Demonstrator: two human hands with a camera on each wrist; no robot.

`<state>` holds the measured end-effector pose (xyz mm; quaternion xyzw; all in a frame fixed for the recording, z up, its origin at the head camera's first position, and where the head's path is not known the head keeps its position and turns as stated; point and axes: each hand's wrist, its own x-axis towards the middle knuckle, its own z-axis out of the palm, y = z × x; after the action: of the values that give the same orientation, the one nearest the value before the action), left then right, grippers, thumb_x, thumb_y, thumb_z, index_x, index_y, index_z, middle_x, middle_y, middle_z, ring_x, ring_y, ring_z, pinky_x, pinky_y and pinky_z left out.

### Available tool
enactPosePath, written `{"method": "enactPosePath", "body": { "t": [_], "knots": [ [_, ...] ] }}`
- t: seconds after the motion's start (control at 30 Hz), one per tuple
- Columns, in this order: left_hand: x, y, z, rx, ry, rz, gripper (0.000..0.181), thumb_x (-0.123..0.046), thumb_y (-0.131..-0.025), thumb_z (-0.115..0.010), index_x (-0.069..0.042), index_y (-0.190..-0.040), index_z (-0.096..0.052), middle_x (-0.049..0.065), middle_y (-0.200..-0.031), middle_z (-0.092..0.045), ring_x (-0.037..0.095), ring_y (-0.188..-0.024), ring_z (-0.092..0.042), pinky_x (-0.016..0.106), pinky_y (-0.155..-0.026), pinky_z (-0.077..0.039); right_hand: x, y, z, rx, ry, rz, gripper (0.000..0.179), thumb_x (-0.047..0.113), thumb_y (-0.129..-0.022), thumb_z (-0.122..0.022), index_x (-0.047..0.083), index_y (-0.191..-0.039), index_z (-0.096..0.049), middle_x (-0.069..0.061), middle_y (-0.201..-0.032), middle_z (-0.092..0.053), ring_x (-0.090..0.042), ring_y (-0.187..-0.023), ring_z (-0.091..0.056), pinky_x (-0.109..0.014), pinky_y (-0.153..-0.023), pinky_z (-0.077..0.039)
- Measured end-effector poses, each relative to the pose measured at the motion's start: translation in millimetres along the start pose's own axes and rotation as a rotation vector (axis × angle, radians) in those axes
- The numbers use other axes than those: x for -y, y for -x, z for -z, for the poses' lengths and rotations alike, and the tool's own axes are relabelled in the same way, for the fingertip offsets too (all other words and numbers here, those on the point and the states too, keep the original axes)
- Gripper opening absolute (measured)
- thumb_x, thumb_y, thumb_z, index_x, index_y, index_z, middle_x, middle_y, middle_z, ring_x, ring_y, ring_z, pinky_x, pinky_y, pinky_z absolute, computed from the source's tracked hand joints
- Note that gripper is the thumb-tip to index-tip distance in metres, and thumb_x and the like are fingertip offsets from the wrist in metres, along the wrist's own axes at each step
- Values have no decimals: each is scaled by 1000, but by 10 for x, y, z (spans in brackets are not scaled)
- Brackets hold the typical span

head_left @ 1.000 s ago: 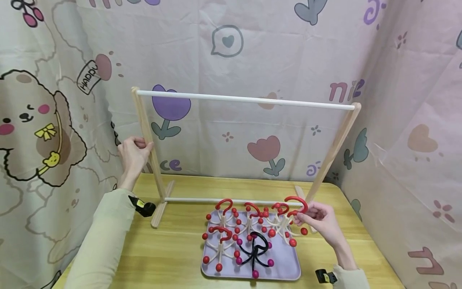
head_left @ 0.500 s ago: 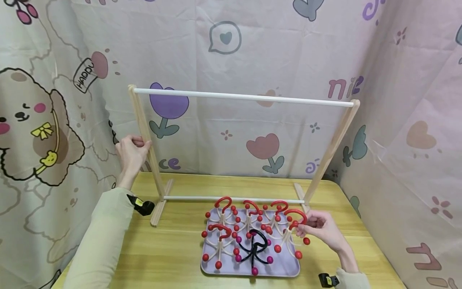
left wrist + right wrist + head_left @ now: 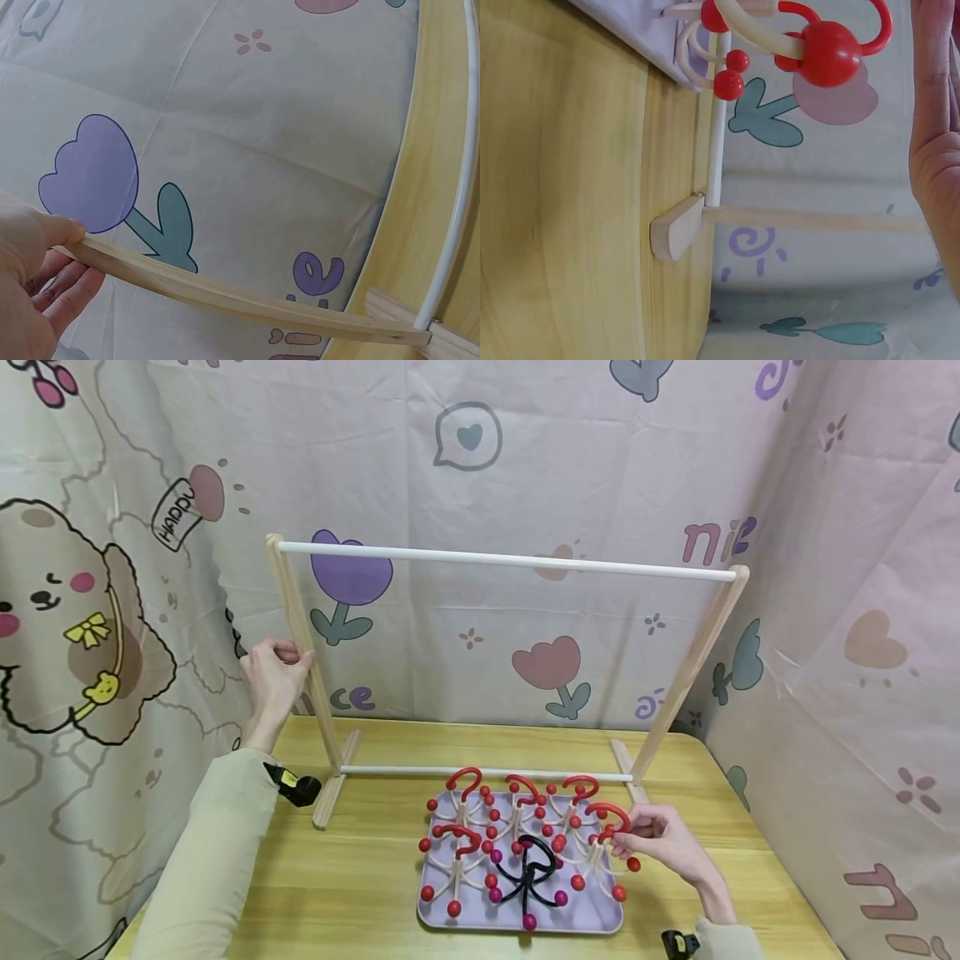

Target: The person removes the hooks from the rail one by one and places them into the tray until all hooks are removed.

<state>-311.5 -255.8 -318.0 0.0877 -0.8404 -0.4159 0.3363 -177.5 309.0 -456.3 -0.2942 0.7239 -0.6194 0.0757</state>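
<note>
In the head view, my left hand holds the left wooden post of a rack between thumb and fingers. The left wrist view also shows this post. My right hand pinches a cream multi-armed hanger just below its red hook, over the right side of a lilac tray. Red balls tip its arms. Several similar red-hooked hangers stand on the tray, beside one black hanger with magenta balls. In the right wrist view, my hand shows only at the right edge; its fingertips are out of frame.
The rack has a white top rail and a white lower rail behind the tray. Its right post stands on a wooden foot. Printed cloth encloses the wooden table at the back and sides.
My right hand has lowered its hanger toward the tray's right side, away from the hanger behind it. My left hand keeps its hold on the post.
</note>
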Motion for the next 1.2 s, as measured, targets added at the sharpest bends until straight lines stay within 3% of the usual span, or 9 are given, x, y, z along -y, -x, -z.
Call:
{"method": "enactPosePath", "body": {
  "t": [0.2,0.5,0.9,1.2],
  "knots": [
    [-6,-8,4,3,-9,15,30,-18,-90,-71,7,-108,-69,27,-102,-71,38,-99,-61,27,-79,-37,-28,39,25,-14,-1,-21,4,-10,-93,-58,-10,-93,-62,-13,-87,-78,-16,-77,-77,-38,-66,-61],
    [-21,0,22,4,-19,15,31,-18,-91,-70,7,-109,-69,27,-103,-71,34,-96,-62,24,-76,-37,-114,36,8,9,-11,-65,6,-10,-92,-60,-16,-94,-58,-17,-88,-77,-15,-77,-77,-46,-65,-60],
    [-7,-1,15,10,-14,21,31,-19,-91,-70,7,-109,-69,27,-103,-71,37,-101,-61,25,-77,-37,-184,52,7,45,-10,-122,16,-6,-92,-62,-20,-94,-56,-40,-92,-67,-30,-80,-77,-54,-70,-57],
    [-11,7,9,15,-2,15,30,-18,-91,-70,7,-108,-68,27,-102,-70,39,-105,-59,27,-79,-37,-219,44,-13,36,1,-165,20,-1,-94,-64,-19,-101,-61,-37,-93,-69,-23,-82,-78,-52,-73,-59]
  ]
}}
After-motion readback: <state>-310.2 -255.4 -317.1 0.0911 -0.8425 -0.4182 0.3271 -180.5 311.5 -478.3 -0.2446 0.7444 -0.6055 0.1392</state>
